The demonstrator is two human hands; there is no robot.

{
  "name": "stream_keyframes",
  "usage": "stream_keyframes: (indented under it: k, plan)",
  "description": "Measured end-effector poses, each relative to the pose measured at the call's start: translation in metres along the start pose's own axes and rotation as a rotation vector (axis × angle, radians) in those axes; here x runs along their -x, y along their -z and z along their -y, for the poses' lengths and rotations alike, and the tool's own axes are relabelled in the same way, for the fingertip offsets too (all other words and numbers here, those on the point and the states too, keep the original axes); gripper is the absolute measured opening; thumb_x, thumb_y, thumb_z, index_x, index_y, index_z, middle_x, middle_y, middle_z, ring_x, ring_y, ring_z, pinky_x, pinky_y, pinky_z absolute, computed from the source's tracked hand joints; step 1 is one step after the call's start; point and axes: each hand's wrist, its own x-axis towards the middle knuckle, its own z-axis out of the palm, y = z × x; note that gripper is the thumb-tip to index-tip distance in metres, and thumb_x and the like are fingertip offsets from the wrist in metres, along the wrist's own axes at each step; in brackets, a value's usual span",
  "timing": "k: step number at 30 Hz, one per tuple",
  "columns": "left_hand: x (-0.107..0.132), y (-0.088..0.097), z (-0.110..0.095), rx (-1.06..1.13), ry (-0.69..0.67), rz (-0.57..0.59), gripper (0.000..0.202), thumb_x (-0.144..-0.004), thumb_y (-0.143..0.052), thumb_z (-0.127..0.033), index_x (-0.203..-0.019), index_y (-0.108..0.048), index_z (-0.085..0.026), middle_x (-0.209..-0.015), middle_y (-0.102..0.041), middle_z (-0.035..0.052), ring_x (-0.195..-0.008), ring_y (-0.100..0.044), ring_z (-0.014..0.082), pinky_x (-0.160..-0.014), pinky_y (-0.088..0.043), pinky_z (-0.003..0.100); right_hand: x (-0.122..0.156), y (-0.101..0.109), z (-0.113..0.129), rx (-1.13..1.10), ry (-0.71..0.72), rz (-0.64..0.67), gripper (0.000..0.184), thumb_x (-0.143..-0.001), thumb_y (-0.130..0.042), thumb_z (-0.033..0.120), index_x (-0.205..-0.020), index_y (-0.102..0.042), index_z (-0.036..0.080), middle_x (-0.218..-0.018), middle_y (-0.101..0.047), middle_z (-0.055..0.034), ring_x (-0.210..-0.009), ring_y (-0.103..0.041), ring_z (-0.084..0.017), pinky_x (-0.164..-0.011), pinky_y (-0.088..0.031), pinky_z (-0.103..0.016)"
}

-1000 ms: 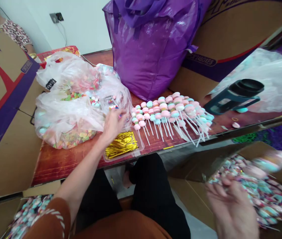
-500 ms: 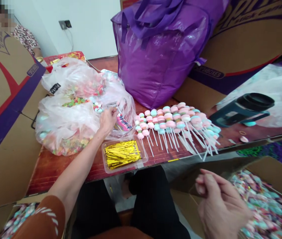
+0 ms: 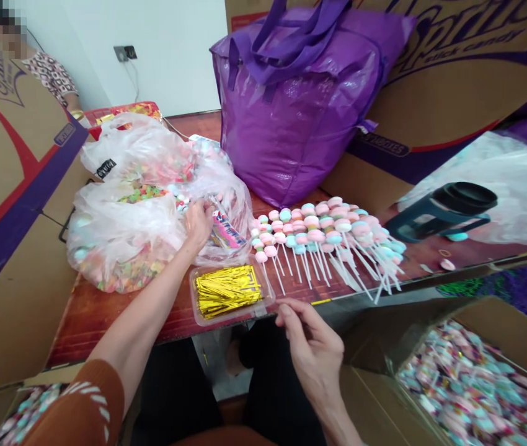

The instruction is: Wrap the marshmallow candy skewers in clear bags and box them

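Note:
My left hand (image 3: 199, 222) reaches into an open clear plastic bag (image 3: 243, 199) with pink printed wrappers (image 3: 229, 229) in it. Its fingers are closed at the wrappers, and what they pinch is hidden. Over my lap, just off the table edge, is my right hand (image 3: 314, 347), its fingers curled in towards the thumb and nothing visible in them. Between the hands, a clear plastic tub (image 3: 198, 317) holds gold twist ties (image 3: 229, 290). Right of it lie several pink and blue marshmallow sticks (image 3: 312, 232) in a row, white sticks towards me.
Bulging bags of sweets (image 3: 124, 229) stand on the left. Behind rises a purple tote bag (image 3: 286, 136); a dark flask (image 3: 440, 210) leans at the right. Below right is a carton (image 3: 370, 396) of wrapped sweets. Another person's patterned sleeve (image 3: 52, 74) shows at the far left.
My right hand has moved left, from beside the carton of wrapped sweets to in front of the tub. My left hand stays at the wrapper bag, slightly shifted.

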Motion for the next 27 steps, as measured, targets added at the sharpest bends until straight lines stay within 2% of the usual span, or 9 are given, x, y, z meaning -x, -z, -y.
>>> stream_keyframes:
  k: [2,7,9,11,13,15,17,21,27]
  plan:
    - [0.024,0.011,-0.012,0.120,-0.074,-0.067,0.015,-0.088,-0.056,-0.027,-0.089,-0.068,-0.018,-0.092,-0.068,0.0083,-0.085,-0.061,0.0226,-0.081,-0.044,0.034,-0.009,-0.014,0.008,-0.092,-0.057,0.028,0.022,-0.090,-0.064,0.039,-0.095,-0.071,0.018,-0.070,-0.064,-0.0010,-0.062,-0.059,-0.014,-0.058,-0.050,-0.026]
    - [0.108,0.035,-0.047,0.412,-0.233,-0.024,0.010,-0.089,-0.058,-0.024,-0.081,-0.062,-0.020,-0.087,-0.062,0.0030,-0.072,-0.055,0.0155,-0.069,-0.041,0.029,-0.035,-0.061,0.024,-0.328,-0.108,-0.016,0.042,-0.079,-0.074,0.041,-0.112,-0.066,0.016,-0.098,-0.071,-0.0082,-0.085,-0.065,-0.019,-0.072,-0.055,-0.031]
    - [0.136,0.036,-0.054,0.569,-0.180,-0.031,0.007,-0.088,-0.061,-0.023,-0.081,-0.061,-0.021,-0.086,-0.060,0.0023,-0.075,-0.056,0.0151,-0.070,-0.042,0.028,-0.039,-0.074,0.025,-0.374,-0.097,-0.062,0.032,-0.082,-0.070,0.040,-0.104,-0.068,0.016,-0.096,-0.071,-0.0064,-0.087,-0.064,-0.019,-0.079,-0.054,-0.031]
    - [0.155,0.033,-0.055,0.830,-0.010,-0.066,0.010,-0.083,-0.068,-0.026,-0.083,-0.059,-0.021,-0.081,-0.057,-0.0001,-0.074,-0.056,0.0138,-0.069,-0.044,0.026,-0.039,-0.078,0.022,-0.400,-0.100,-0.116,0.023,-0.086,-0.066,0.038,-0.093,-0.069,0.016,-0.084,-0.068,-0.0021,-0.078,-0.060,-0.015,-0.075,-0.051,-0.028]
    - [0.164,0.031,-0.053,1.143,0.244,-0.011,0.024,-0.076,-0.077,-0.032,-0.085,-0.058,-0.020,-0.077,-0.057,-0.0024,-0.068,-0.055,0.0114,-0.064,-0.043,0.024,-0.037,-0.076,0.019,-0.410,-0.110,-0.120,0.021,-0.086,-0.067,0.037,-0.085,-0.068,0.016,-0.074,-0.063,0.0013,-0.069,-0.055,-0.012,-0.067,-0.048,-0.025]
    - [0.166,0.032,-0.049,1.420,0.477,0.172,0.033,-0.069,-0.084,-0.036,-0.086,-0.062,-0.018,-0.078,-0.061,-0.0019,-0.064,-0.055,0.0098,-0.059,-0.043,0.023,-0.035,-0.069,0.016,-0.392,-0.105,-0.054,0.021,-0.085,-0.067,0.037,-0.082,-0.067,0.016,-0.071,-0.061,0.0023,-0.065,-0.052,-0.012,-0.063,-0.045,-0.023]
    - [0.164,0.036,-0.047,1.583,0.599,0.301,0.036,-0.060,-0.089,-0.034,-0.082,-0.068,-0.015,-0.080,-0.066,0.0000,-0.066,-0.058,0.0097,-0.061,-0.045,0.022,-0.033,-0.061,0.015,-0.353,-0.090,0.032,0.022,-0.086,-0.067,0.038,-0.080,-0.065,0.017,-0.070,-0.060,0.0023,-0.065,-0.051,-0.012,-0.062,-0.044,-0.023]
    - [0.163,0.042,-0.048,1.629,0.647,0.237,0.033,-0.049,-0.094,-0.024,-0.068,-0.070,-0.013,-0.070,-0.066,-0.0011,-0.062,-0.055,0.0064,-0.059,-0.044,0.018,-0.032,-0.053,0.017,-0.281,-0.065,0.078,0.025,-0.089,-0.063,0.038,-0.075,-0.060,0.018,-0.066,-0.054,0.0041,-0.061,-0.045,-0.010,-0.058,-0.039,-0.022]
    - [0.172,0.040,-0.053,1.660,0.678,0.195,0.034,-0.055,-0.093,-0.033,-0.067,-0.069,-0.013,-0.063,-0.061,-0.0030,-0.056,-0.051,0.0046,-0.052,-0.042,0.016,-0.034,-0.049,0.020,-0.228,-0.054,0.077,0.041,-0.093,-0.055,0.043,-0.061,-0.040,0.021,-0.058,-0.035,0.0063,-0.054,-0.031,-0.009,-0.050,-0.030,-0.023]
